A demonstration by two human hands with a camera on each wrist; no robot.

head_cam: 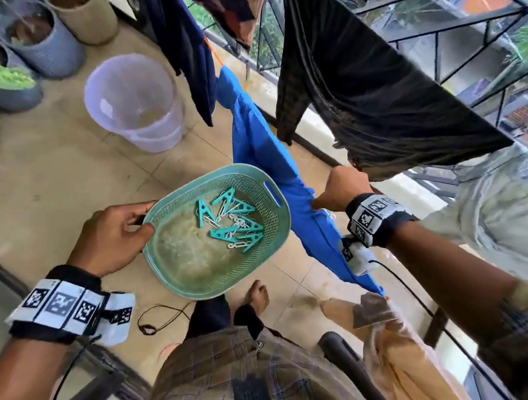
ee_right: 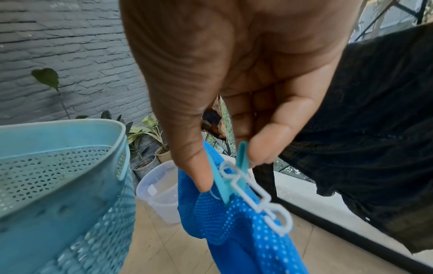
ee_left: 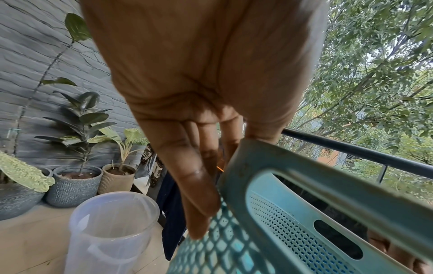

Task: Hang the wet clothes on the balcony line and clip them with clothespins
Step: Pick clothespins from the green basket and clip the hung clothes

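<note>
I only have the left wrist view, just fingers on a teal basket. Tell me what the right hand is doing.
Observer: The right hand pinches a teal plastic clothespin onto the blue mesh garment.
Operator: Report what's inside the basket.
Observer: The teal perforated plastic basket holds a loose pile of teal clothespins; no clothes.
Operator: Confirm my hand's grip.
Observer: The left hand grips the basket's rim, thumb over the edge.
</note>
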